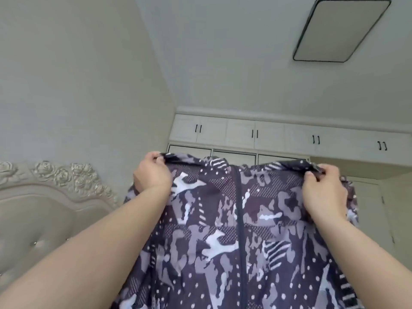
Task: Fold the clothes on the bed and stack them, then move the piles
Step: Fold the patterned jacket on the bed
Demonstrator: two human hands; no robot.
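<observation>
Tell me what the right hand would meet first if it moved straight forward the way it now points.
Probably nothing close. The right hand pinches the jacket at its top edge and points up toward the wardrobe. The way looks free until those doors, though depth is hard to judge in this wide view.

Bed: only its headboard shows

The padded, button-tufted headboard (38,217) with carved roses along its top sits at nine o'clock, against the wall; the mattress and anything lying on it are out of view.
</observation>
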